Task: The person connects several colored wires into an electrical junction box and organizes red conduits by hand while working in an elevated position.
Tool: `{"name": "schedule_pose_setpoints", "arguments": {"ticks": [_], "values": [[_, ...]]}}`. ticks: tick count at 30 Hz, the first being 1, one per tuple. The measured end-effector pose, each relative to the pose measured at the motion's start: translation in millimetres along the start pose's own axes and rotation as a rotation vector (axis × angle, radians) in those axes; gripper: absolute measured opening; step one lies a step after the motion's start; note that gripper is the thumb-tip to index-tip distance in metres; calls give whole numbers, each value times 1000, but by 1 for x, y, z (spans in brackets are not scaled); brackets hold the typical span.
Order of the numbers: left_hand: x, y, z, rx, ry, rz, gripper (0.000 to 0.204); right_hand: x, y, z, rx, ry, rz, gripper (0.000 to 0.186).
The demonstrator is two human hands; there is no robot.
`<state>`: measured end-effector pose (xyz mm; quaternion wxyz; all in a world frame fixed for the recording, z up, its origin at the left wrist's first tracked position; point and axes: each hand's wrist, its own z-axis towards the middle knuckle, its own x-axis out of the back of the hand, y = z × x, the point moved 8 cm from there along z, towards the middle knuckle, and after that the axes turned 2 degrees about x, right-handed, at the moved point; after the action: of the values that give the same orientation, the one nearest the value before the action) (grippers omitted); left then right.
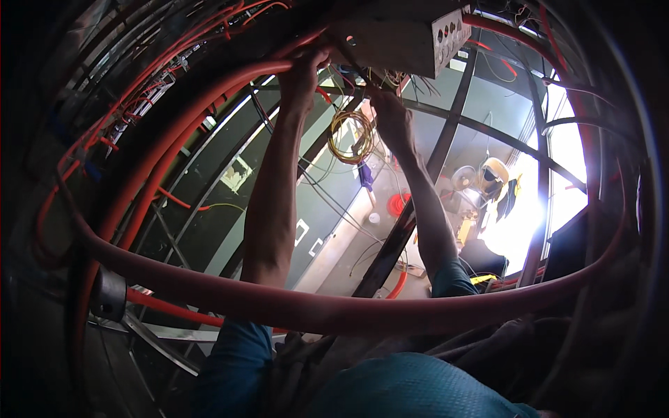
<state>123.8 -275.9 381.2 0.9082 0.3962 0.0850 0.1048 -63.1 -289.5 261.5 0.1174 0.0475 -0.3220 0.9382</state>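
My left hand (301, 75) is raised at the upper middle, its fingers closed round an orange flexible conduit (268, 67) close to a metal junction box (390, 43). To its right, below the box, my right hand (390, 115) is closed on a dark thin rod (354, 64) that slants up toward the box's left side. Shadow hides the rod's far end, and its exact kind cannot be told. Several thin wires (397, 76) hang under the box. A coil of yellow wire (350, 137) dangles between my forearms.
A thick reddish conduit (334, 311) bows across in front of my body, over my forearms. Dark metal bars (449, 132) form a frame around me. More orange conduits (167, 146) run at the left. Far below lie a red round object (398, 204) and a bright window (557, 160).
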Motion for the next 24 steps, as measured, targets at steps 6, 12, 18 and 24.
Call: {"name": "schedule_pose_setpoints", "arguments": {"ticks": [6,12,18,24], "values": [[-6,-6,-7,14,-1,-3,22,-10,-2,13,-113,52,-14,34],[-5,-1,-3,-8,26,-15,20,-7,-1,18,-66,-44,56,27],[-7,2,-3,36,15,-54,18,1,13,1,-51,-4,37,32],[5,-7,0,-6,-12,58,18,-12,-10,16,-8,-14,-50,23]]}}
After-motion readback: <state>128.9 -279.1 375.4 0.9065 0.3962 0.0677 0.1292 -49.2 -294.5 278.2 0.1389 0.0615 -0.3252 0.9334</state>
